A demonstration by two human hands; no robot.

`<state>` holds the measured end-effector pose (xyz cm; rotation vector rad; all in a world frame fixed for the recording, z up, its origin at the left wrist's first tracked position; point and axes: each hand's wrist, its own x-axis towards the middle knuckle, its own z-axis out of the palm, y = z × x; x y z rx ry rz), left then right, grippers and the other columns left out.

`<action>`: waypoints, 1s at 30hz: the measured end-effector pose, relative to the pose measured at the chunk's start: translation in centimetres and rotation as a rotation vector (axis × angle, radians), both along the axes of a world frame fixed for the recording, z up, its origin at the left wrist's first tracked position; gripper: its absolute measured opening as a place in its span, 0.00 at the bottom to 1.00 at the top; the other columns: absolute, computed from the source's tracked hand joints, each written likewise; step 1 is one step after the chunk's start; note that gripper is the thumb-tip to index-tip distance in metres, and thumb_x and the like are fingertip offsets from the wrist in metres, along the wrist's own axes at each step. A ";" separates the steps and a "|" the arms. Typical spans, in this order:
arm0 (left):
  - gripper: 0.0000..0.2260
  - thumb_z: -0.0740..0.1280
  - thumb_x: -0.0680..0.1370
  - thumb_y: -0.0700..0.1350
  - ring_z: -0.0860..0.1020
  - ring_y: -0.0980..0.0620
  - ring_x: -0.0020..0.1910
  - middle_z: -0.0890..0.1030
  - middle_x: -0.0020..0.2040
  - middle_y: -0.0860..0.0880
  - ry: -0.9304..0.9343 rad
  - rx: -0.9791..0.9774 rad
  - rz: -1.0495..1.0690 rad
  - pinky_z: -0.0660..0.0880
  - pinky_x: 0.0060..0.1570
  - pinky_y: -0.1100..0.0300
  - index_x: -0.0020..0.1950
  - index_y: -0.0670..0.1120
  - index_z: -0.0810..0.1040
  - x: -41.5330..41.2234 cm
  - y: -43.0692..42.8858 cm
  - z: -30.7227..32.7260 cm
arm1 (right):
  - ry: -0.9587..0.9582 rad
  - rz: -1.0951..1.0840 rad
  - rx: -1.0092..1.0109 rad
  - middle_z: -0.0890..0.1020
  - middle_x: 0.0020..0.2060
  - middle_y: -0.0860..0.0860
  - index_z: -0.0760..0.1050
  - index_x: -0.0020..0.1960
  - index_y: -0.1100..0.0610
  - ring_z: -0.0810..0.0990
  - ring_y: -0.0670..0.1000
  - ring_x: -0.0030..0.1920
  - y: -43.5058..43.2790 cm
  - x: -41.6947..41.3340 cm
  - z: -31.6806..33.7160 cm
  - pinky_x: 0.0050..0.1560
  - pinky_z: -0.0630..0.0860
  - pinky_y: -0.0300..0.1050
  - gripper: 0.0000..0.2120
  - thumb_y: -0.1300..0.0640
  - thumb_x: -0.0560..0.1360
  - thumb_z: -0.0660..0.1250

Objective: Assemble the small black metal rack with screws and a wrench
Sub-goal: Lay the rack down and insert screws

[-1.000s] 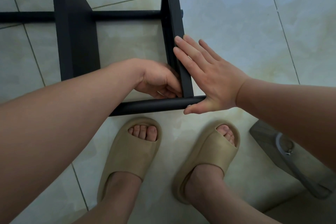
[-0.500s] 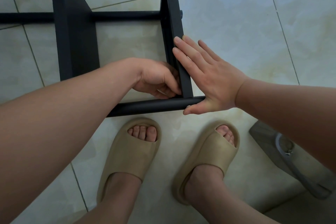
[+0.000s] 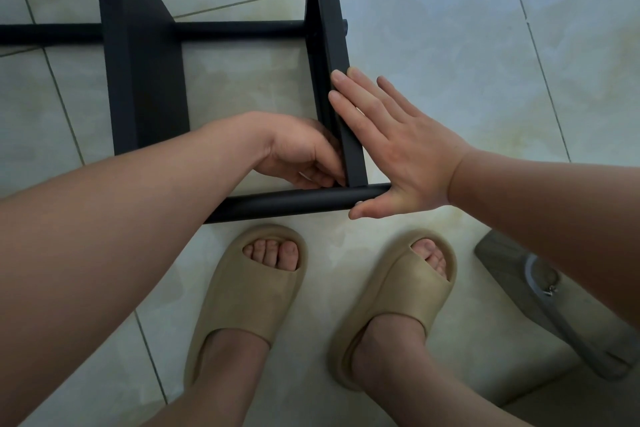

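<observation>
Resting on the pale tiled floor [image 3: 485, 62], the black rack [image 3: 145, 80] fills the upper left of the view, with its far rail cut off by the top edge. A flat end post [image 3: 332, 28] runs toward the person and meets a round bar [image 3: 294, 201] that lies crosswise just ahead of the toes.

The right hand [image 3: 398, 152] is spread flat, fingers straight and together. It presses against the outer face of the end post, with the thumb lying along the open end of the round bar. It grips nothing.

The left hand [image 3: 298, 152] sits inside the frame, tucked into the corner where the post and the round bar join. Its fingers curl toward the post. I cannot tell whether they pinch a screw or a tool, because the hand itself hides the joint.

Two tan sandals [image 3: 249, 288] stand just behind the round bar, close to it but not touching. A grey object [image 3: 519, 305] lies on the floor at the lower right, partly under the right forearm.

Bare tile lies to the right of the end post and inside the frame, between the post and a wide black panel [image 3: 152, 107].
</observation>
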<state>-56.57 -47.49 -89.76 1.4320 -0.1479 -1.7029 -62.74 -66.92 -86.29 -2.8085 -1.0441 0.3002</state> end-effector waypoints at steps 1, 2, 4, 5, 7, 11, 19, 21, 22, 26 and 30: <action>0.13 0.68 0.76 0.34 0.81 0.53 0.41 0.85 0.42 0.49 0.000 -0.004 -0.006 0.77 0.44 0.62 0.39 0.49 0.87 0.0 0.0 0.1 | 0.000 0.002 -0.002 0.49 0.81 0.64 0.48 0.82 0.66 0.47 0.63 0.82 0.0 0.0 0.0 0.79 0.52 0.66 0.60 0.20 0.71 0.54; 0.14 0.68 0.76 0.34 0.81 0.53 0.41 0.85 0.42 0.50 0.000 -0.007 -0.009 0.77 0.44 0.62 0.39 0.50 0.87 0.1 0.0 0.1 | 0.000 0.003 -0.005 0.49 0.81 0.64 0.48 0.82 0.66 0.47 0.63 0.82 0.0 0.0 0.0 0.79 0.52 0.66 0.60 0.20 0.71 0.54; 0.14 0.68 0.76 0.34 0.80 0.54 0.41 0.84 0.41 0.50 -0.004 -0.014 -0.011 0.77 0.46 0.62 0.38 0.50 0.87 0.1 0.0 0.2 | -0.003 0.004 -0.007 0.50 0.81 0.64 0.48 0.82 0.67 0.47 0.63 0.82 0.0 0.0 0.0 0.79 0.52 0.65 0.60 0.20 0.71 0.54; 0.14 0.68 0.76 0.34 0.80 0.54 0.42 0.84 0.41 0.50 -0.004 -0.018 -0.013 0.77 0.47 0.61 0.38 0.50 0.87 0.1 0.0 0.2 | -0.001 0.003 -0.009 0.50 0.81 0.64 0.48 0.82 0.67 0.47 0.63 0.82 0.0 0.0 0.0 0.79 0.52 0.65 0.60 0.20 0.71 0.54; 0.13 0.68 0.76 0.34 0.81 0.53 0.43 0.84 0.42 0.50 0.004 -0.029 -0.013 0.76 0.50 0.59 0.39 0.49 0.87 0.2 0.1 0.3 | 0.006 0.002 -0.011 0.49 0.81 0.63 0.48 0.82 0.67 0.47 0.63 0.82 0.0 0.0 0.1 0.79 0.52 0.66 0.60 0.20 0.71 0.54; 0.09 0.67 0.77 0.35 0.81 0.49 0.48 0.84 0.47 0.47 0.021 -0.028 0.027 0.75 0.57 0.54 0.46 0.47 0.84 0.0 0.4 0.6 | 0.011 0.008 -0.015 0.49 0.81 0.63 0.48 0.82 0.66 0.47 0.63 0.82 0.0 0.0 0.1 0.79 0.52 0.66 0.60 0.20 0.71 0.54; 0.14 0.62 0.82 0.56 0.83 0.52 0.50 0.87 0.48 0.51 -0.157 0.295 -0.300 0.76 0.50 0.56 0.54 0.50 0.83 -0.7 3.9 4.6 | 0.097 -0.022 -0.213 0.39 0.82 0.56 0.38 0.82 0.61 0.39 0.56 0.82 0.7 -0.2 2.4 0.81 0.42 0.61 0.60 0.18 0.68 0.47; 0.19 0.63 0.80 0.62 0.83 0.52 0.45 0.87 0.47 0.50 -0.138 0.368 -0.362 0.76 0.47 0.57 0.54 0.48 0.82 -1.3 4.8 6.6 | 0.149 -0.072 -0.303 0.33 0.81 0.53 0.33 0.82 0.58 0.34 0.53 0.81 1.3 -0.3 3.6 0.80 0.38 0.60 0.60 0.17 0.67 0.46; 0.19 0.65 0.79 0.62 0.83 0.51 0.44 0.86 0.46 0.49 -0.181 0.397 -0.396 0.77 0.48 0.57 0.55 0.47 0.82 -1.7 5.1 7.5 | 0.181 -0.101 -0.341 0.32 0.80 0.52 0.31 0.81 0.57 0.33 0.51 0.81 1.7 -0.5 4.3 0.80 0.37 0.60 0.60 0.18 0.68 0.49; 0.09 0.68 0.80 0.52 0.78 0.52 0.40 0.81 0.43 0.50 -0.583 0.439 -0.547 0.74 0.42 0.59 0.53 0.47 0.77 -3.5 5.1 10.5 | 0.332 -0.222 -0.356 0.37 0.82 0.48 0.37 0.83 0.53 0.39 0.50 0.82 3.5 -1.9 7.3 0.80 0.42 0.59 0.52 0.28 0.75 0.60; 0.08 0.65 0.81 0.53 0.77 0.48 0.47 0.79 0.46 0.50 -0.849 0.474 -0.539 0.72 0.48 0.54 0.44 0.54 0.72 -3.6 5.2 14.7 | 0.388 -0.302 -0.289 0.42 0.83 0.46 0.40 0.83 0.50 0.45 0.49 0.82 3.7 -3.7 11.5 0.80 0.52 0.56 0.44 0.35 0.79 0.62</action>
